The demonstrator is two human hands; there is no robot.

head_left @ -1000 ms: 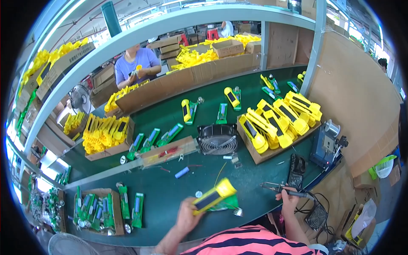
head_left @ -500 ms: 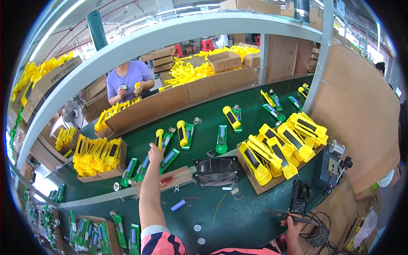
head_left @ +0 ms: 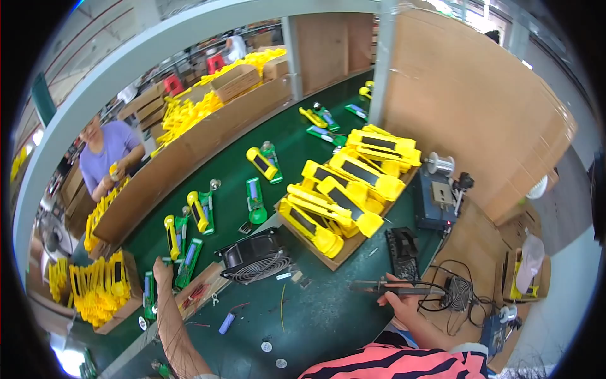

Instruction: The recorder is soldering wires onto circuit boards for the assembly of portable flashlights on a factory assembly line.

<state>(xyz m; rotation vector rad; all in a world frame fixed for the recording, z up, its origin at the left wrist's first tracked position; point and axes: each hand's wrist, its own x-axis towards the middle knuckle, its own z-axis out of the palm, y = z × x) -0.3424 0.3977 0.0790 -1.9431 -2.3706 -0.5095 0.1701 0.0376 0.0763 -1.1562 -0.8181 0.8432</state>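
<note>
My right hand (head_left: 400, 304) is closed around a soldering iron (head_left: 410, 291) over the right side of the bench. Its metal end points left. My left hand (head_left: 163, 270) reaches out at the left, among green housings with blue cylindrical cells; its fingers are blurred, so any grip is unclear. Just beyond that hand lies a yellow casing with a dark panel (head_left: 171, 237). A green housing with a blue cell (head_left: 188, 263) lies right beside it. Nearer to me, a loose blue cell with a red wire (head_left: 226, 323) rests on the bench.
A black fan (head_left: 254, 256) stands mid-bench. Right of it is a carton heaped with yellow casings (head_left: 344, 202), then a blue soldering station (head_left: 435, 201) and solder spool (head_left: 440, 164). Another carton of yellow casings (head_left: 101, 287) stands left. A co-worker (head_left: 110, 155) handles yellow parts behind a cardboard barrier.
The view has swung right, so the scene sits further left. My right hand has lifted the soldering iron further into view. My left hand is now nearer the green housings, below the yellow casing.
</note>
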